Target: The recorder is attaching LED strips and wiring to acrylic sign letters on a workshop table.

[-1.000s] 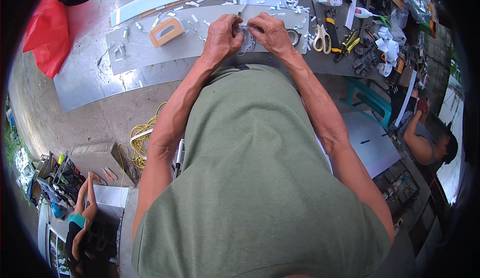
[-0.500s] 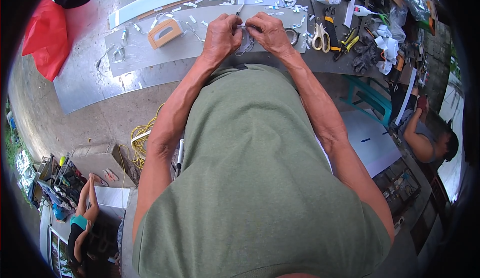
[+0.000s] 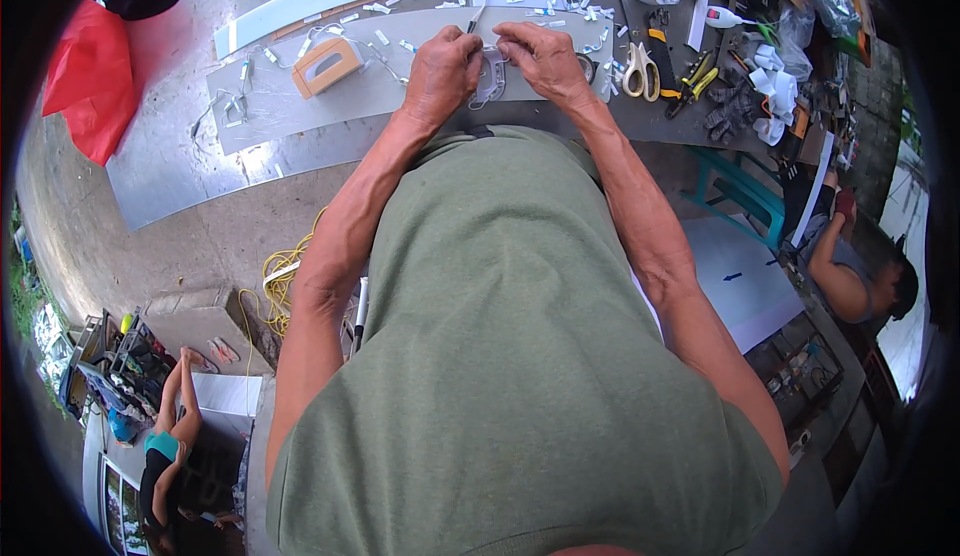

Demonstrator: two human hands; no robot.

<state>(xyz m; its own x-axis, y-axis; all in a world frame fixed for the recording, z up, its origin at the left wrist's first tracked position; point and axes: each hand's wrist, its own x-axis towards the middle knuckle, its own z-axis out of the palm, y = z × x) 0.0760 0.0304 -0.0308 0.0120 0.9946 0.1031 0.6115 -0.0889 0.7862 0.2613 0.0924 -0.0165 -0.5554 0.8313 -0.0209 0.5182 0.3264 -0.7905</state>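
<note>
Above the grey sheet (image 3: 290, 121), my two hands work close together at the far middle. My left hand (image 3: 443, 76) is closed, its fingertips pinching a thin pale cable (image 3: 481, 1) near a dark piece on it. Just right of it, my right hand (image 3: 548, 64) has thumb and forefinger brought together; whatever is between them is too small to make out. Between the hands, a loop of clear or pale wire (image 3: 491, 84) hangs over the sheet. A black tape roll (image 3: 587, 68) is partly hidden behind my right hand.
Small white modules on wires (image 3: 380, 36) and an orange-tan block with a slot (image 3: 327, 67) lie on the sheet. Scissors (image 3: 641, 73), yellow-handled pliers (image 3: 704, 83) and a glove (image 3: 728, 116) lie to the right. A teal stool (image 3: 740, 196) stands below; two other people are nearby.
My right hand has shifted slightly right, its fingers parting a little from my left hand, leaving a wider gap between them. My left hand stays about where it was.
</note>
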